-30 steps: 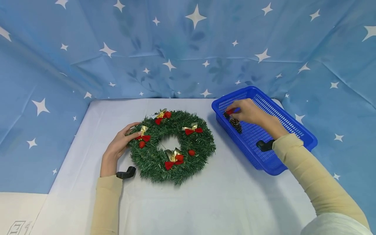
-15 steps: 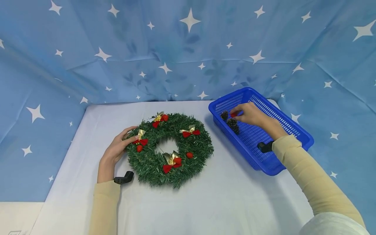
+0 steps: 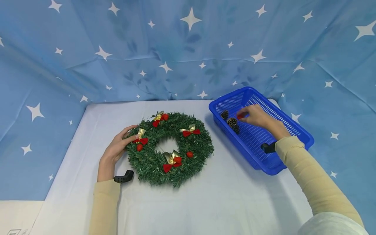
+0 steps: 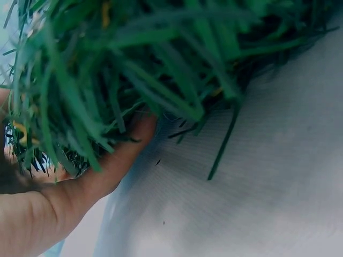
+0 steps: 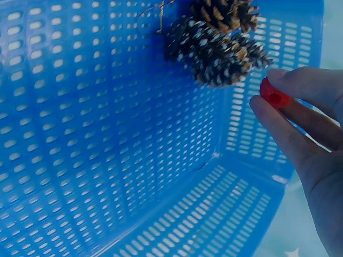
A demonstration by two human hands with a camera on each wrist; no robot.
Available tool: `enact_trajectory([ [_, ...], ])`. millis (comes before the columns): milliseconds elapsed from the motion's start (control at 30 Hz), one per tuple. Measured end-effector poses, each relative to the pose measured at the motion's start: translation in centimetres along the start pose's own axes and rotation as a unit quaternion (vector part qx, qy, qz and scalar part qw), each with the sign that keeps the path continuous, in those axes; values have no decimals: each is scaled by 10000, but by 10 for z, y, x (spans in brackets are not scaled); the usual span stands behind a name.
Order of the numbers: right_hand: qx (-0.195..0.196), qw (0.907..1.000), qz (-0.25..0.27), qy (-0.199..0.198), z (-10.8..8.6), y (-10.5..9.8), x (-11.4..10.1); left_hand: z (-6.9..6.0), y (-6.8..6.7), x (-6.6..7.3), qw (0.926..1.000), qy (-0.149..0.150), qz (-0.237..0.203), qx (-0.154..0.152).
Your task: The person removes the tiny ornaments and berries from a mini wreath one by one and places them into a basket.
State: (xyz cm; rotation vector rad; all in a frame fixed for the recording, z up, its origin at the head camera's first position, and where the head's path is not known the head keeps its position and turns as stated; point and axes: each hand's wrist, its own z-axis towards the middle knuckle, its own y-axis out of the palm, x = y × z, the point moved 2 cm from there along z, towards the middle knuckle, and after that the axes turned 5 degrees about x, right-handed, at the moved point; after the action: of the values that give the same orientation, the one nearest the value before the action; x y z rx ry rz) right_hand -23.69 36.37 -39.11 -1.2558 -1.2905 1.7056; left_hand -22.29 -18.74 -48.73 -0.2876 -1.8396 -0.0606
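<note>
A green Christmas wreath (image 3: 173,176) lies on the table, dressed with red bows, gold ribbons and small red berries. My left hand (image 3: 115,147) holds its left edge, thumb over the top beside a bow and fingers at the outer rim; the left wrist view shows part of that hand (image 4: 91,187) against the green needles. Over the blue basket (image 3: 264,168), my right hand (image 3: 258,117) pinches a small red berry ornament (image 5: 274,96) between thumb and fingertips. Several pine cones (image 3: 232,122) with whitish tips lie in the basket, just left of that hand.
White cloth covers the table (image 3: 188,209), with the basket standing at its right side. A blue curtain (image 3: 176,39) with white stars hangs behind and at both sides. A gold cord loop (image 5: 161,16) shows beside the cones in the right wrist view.
My right hand has moved slightly right, away from the pine cones, with the red berry ornament between its fingers. My left hand stays on the wreath. The head view has shifted a little.
</note>
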Motion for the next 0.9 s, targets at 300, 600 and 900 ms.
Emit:
enact_trajectory([
  [300,-218,9995,50,244,-4,8,16,0,0,-1,10000,-33,56,27],
  [600,-393,9978,273,454,-8,22,28,0,0,0,10000,-51,29,33],
  [900,-512,9949,538,682,-8,30,31,1,-1,-1,10000,-61,47,38],
])
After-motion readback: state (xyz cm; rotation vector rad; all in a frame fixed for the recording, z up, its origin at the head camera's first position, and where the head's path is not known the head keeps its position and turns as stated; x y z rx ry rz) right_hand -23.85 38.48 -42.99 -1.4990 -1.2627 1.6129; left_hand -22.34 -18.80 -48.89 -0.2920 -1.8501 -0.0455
